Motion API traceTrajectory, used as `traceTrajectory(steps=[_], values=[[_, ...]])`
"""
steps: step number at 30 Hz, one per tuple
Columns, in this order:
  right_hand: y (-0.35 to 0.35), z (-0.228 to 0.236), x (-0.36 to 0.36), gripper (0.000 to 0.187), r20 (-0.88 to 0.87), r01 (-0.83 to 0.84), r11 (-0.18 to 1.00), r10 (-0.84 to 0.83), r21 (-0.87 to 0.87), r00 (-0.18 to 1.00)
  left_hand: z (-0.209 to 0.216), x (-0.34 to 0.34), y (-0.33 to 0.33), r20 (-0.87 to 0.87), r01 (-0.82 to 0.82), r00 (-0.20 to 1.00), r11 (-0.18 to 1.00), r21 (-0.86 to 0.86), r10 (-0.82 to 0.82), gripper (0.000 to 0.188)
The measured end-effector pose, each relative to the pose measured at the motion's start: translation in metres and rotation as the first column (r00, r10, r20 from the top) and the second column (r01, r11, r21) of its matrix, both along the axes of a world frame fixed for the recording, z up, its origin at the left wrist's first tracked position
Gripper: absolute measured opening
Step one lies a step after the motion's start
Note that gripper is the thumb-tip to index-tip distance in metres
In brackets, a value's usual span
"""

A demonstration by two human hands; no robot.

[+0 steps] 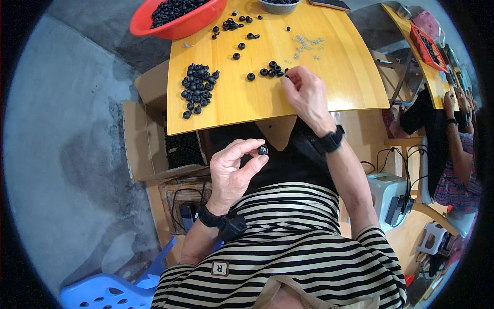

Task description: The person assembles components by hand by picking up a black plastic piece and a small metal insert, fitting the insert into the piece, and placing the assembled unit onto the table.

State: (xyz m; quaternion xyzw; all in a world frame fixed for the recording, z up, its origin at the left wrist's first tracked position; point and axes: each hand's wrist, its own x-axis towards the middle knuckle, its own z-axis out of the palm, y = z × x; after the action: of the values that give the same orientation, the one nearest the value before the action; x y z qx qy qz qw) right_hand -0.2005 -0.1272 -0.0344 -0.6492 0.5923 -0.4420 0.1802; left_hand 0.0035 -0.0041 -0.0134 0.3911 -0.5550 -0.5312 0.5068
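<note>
Between the thumb and forefinger of my left hand is a small round black plastic part, held in front of the table edge with a hollow end showing. My right hand reaches over the table, thumb and forefinger pinched together beside a small cluster of the same black parts. A dark bit shows at its fingertips, too small to tell what it is. On the left of the yellow table lies a larger group of black parts. A few more are scattered farther back.
A red basin full of black parts stands at the far left, a grey bowl beside it. Small clear pieces lie at the back right. An open cardboard box holds more parts. Another person's arm shows at the right.
</note>
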Motion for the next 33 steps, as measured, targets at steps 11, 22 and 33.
traceTrajectory(steps=[11,22,33], values=[[0.108,0.018,-0.005,0.019,0.997,-0.714,0.699,0.018,0.04,0.074,0.004,-0.004,-0.004,0.044,0.088,0.996,0.977,-0.195,-0.081,0.03],[0.117,0.013,-0.003,0.014,0.977,-0.647,0.756,0.049,0.099,0.207,0.008,-0.005,0.0,0.094,0.108,0.992,0.961,-0.256,-0.086,0.037],[0.122,0.022,-0.001,0.016,0.888,-0.596,0.794,0.182,0.121,0.422,0.01,-0.006,0.002,0.117,0.094,0.991,0.958,-0.27,-0.064,0.036]])
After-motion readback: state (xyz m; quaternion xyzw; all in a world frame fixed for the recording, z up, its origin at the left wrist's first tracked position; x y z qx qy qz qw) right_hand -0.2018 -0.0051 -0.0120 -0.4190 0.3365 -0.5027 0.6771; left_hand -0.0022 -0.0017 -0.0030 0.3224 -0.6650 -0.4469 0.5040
